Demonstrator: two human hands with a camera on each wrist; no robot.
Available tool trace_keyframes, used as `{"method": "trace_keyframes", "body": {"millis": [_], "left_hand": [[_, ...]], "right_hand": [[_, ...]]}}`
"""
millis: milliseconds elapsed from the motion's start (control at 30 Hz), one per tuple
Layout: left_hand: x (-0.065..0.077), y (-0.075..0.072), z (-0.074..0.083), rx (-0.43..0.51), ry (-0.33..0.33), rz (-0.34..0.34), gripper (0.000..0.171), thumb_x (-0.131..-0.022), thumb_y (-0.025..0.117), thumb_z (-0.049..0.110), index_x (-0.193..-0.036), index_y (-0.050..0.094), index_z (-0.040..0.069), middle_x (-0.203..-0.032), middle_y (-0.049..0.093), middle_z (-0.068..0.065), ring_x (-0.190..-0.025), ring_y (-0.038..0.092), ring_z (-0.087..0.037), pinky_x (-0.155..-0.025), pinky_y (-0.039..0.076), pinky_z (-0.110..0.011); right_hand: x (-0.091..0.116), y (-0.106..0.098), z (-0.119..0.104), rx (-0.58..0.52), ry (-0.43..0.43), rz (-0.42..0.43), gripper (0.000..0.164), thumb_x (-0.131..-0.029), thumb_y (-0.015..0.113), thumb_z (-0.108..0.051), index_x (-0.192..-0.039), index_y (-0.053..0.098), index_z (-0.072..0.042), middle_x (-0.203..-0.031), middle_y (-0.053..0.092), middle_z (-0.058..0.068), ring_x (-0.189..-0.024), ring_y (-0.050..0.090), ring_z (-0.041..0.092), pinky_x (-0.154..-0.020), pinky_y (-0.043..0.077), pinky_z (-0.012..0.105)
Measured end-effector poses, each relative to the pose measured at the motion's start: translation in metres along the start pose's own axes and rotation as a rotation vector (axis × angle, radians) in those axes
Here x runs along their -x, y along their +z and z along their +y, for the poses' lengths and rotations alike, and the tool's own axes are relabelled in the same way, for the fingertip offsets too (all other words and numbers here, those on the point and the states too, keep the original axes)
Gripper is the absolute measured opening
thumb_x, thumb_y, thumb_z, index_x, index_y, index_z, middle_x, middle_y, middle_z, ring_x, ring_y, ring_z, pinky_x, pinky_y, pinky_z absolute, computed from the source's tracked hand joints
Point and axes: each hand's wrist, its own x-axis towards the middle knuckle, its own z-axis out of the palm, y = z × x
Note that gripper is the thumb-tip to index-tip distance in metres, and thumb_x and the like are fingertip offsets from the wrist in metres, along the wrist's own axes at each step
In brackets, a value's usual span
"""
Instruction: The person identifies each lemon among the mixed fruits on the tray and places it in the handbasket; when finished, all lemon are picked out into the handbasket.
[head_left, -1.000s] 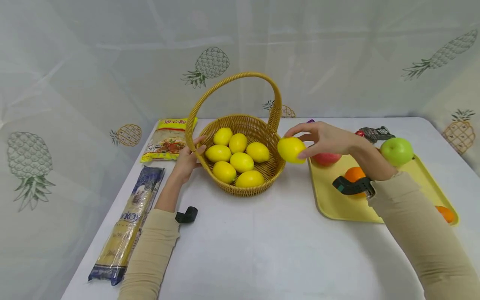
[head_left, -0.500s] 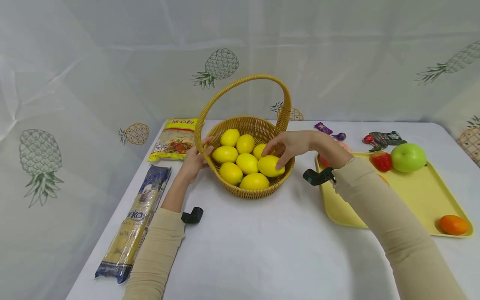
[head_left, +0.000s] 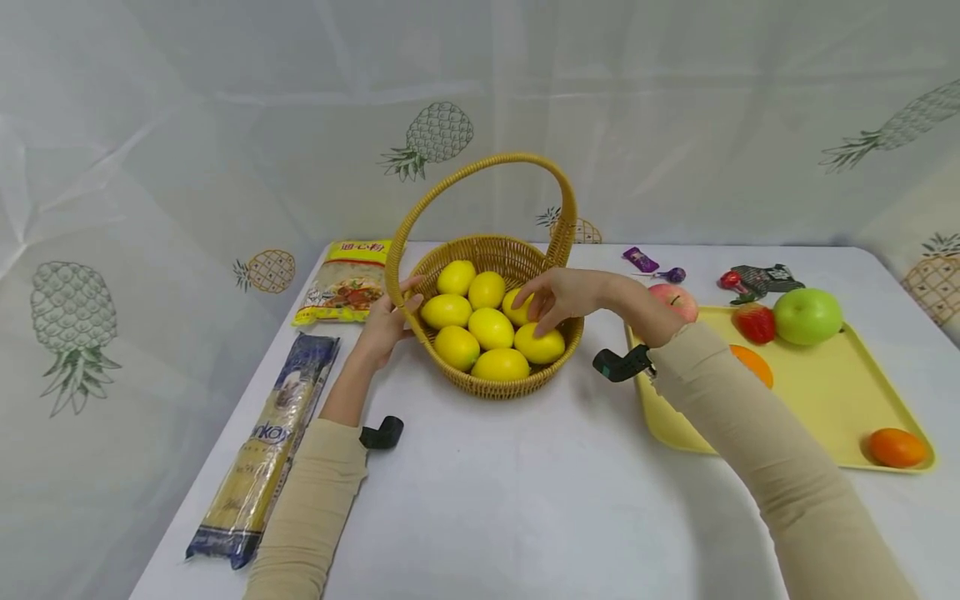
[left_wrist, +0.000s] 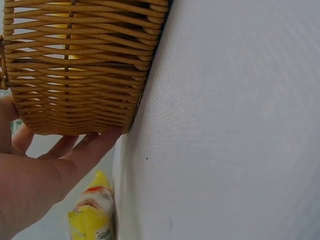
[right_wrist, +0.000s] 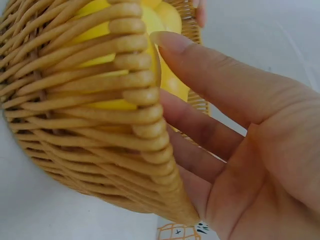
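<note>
A wicker basket (head_left: 487, 387) with a tall arched handle stands on the table and holds several yellow lemons (head_left: 491, 328). At its left side is my left hand (head_left: 384, 329). Its fairly straight fingers rest against the woven wall (left_wrist: 75, 95), reaching down near the base in the left wrist view. My right hand (head_left: 566, 296) hangs over the right rim, just above a lemon (head_left: 540, 343) at the basket's right. In the right wrist view the thumb and fingers (right_wrist: 197, 125) are spread apart around the rim, with no lemon between them.
A yellow tray (head_left: 832, 392) at right bears a green apple, a strawberry and orange fruits. A pink apple (head_left: 675, 302) lies by its far left corner. Wrapped candies (head_left: 641, 260) lie behind. At left are a noodle packet (head_left: 347, 283) and a long pasta packet (head_left: 266, 450).
My right hand carried a lemon left into the basket, set it among the others and loosened its fingers, lifting slightly. My left hand has stayed on the basket.
</note>
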Motion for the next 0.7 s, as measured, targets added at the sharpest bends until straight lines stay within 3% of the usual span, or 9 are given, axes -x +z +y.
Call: {"method": "trace_keyframes", "body": {"millis": [133, 400, 567, 700], "left_hand": [[0.001, -0.001, -0.002, 0.003, 0.007, -0.001, 0.05, -0.103, 0.048, 0.021, -0.15, 0.036, 0.009, -0.154, 0.029, -0.015, -0.134, 0.035, -0.035, -0.098, 0.04, -0.06], [-0.002, -0.005, -0.005, -0.035, -0.012, -0.024, 0.051, -0.103, 0.048, 0.022, -0.151, 0.036, 0.01, -0.154, 0.028, -0.015, -0.132, 0.038, -0.036, -0.097, 0.043, -0.058], [-0.008, -0.013, 0.002, -0.121, -0.008, -0.071, 0.052, -0.103, 0.049, 0.02, -0.151, 0.034, 0.007, -0.153, 0.029, -0.019, -0.133, 0.037, -0.038, -0.098, 0.042, -0.057], [-0.017, -0.02, 0.013, -0.211, 0.033, -0.035, 0.05, -0.103, 0.05, 0.019, -0.15, 0.037, 0.008, -0.15, 0.034, -0.019, -0.132, 0.039, -0.037, -0.099, 0.042, -0.055]], "right_hand": [[-0.002, 0.003, 0.0, 0.004, 0.007, 0.003, 0.05, -0.087, 0.074, -0.011, -0.133, 0.056, -0.002, -0.111, 0.06, 0.014, -0.1, 0.059, 0.025, -0.088, 0.051, 0.033], [0.006, 0.013, 0.0, 0.067, -0.074, 0.036, 0.039, -0.088, 0.072, -0.006, -0.125, 0.062, 0.002, -0.12, 0.064, 0.013, -0.11, 0.058, 0.028, -0.095, 0.049, 0.037], [0.012, 0.024, -0.001, 0.133, -0.077, 0.105, 0.04, -0.084, 0.074, -0.004, -0.123, 0.065, -0.001, -0.118, 0.065, 0.009, -0.108, 0.06, 0.027, -0.093, 0.05, 0.038], [0.014, 0.033, 0.005, 0.164, -0.113, 0.171, 0.042, -0.083, 0.076, -0.005, -0.123, 0.065, -0.001, -0.116, 0.065, 0.009, -0.104, 0.059, 0.026, -0.093, 0.05, 0.039]]}}
